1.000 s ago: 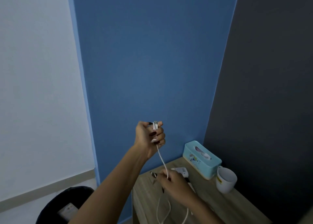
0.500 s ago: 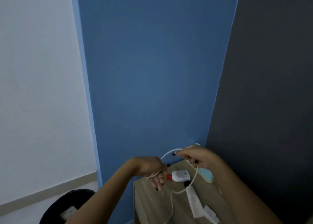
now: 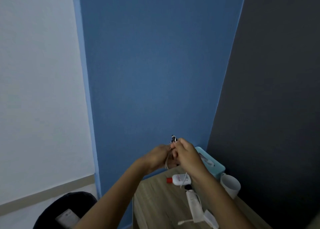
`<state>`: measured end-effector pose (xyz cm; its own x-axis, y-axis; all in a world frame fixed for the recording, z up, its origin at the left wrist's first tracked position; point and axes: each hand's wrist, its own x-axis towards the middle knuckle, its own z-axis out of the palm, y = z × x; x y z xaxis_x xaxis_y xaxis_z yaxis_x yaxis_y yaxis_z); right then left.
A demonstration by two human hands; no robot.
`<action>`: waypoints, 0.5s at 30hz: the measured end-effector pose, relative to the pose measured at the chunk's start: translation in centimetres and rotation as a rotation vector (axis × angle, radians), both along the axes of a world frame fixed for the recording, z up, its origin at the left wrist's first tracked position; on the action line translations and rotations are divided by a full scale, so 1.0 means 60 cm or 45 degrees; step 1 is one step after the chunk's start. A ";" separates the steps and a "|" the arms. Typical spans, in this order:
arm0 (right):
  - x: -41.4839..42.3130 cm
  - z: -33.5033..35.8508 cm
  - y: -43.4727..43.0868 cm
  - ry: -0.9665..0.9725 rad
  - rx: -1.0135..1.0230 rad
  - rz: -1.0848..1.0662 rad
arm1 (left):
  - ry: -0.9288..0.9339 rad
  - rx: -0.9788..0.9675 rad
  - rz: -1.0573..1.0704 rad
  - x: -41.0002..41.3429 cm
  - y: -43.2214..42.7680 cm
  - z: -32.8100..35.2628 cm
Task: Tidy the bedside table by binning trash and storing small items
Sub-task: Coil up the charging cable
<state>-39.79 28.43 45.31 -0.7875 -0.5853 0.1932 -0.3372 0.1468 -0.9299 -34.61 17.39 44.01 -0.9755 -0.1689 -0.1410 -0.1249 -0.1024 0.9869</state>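
White cable point(image 3: 167, 161) is bunched btwn both hands, held up above the desk's point(image 3: 155, 194) back edge; most of it hidden by fingers, plug tip point(image 3: 173, 138) poking out on top. Left hand point(image 3: 158, 157) clenched round the loops, right hand point(image 3: 186, 155) pinching the end. On desk: small white bottle w/ red cap point(image 3: 180, 179), white tube point(image 3: 194, 204), cotton swab point(image 3: 186, 221), teal tissue box point(image 3: 212, 163) partly behind right wrist, white mug point(image 3: 230, 185). Black bin point(image 3: 52, 211) lower left, cut off.

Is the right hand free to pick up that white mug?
Probably not yet: the right hand is gripping the white cable together with the left hand. The mug stands unobstructed nearby.
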 end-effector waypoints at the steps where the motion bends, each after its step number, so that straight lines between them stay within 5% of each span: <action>1: -0.002 0.002 -0.004 0.050 0.023 -0.020 | -0.024 0.011 -0.037 0.000 0.003 -0.003; 6: 0.011 -0.001 0.000 0.358 0.204 0.079 | -0.122 0.216 0.049 0.006 -0.003 0.001; 11: 0.044 -0.041 0.004 0.561 0.250 0.161 | 0.047 0.893 0.234 -0.006 -0.013 0.032; 15: 0.056 -0.073 0.005 0.525 0.192 0.199 | 0.134 1.016 0.481 -0.016 -0.025 0.050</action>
<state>-36.41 28.76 40.90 -0.5626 -0.7367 0.3751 -0.7034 0.1881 -0.6855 -35.59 15.89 47.00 -0.8890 -0.3719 -0.2670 0.1438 -0.7806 0.6083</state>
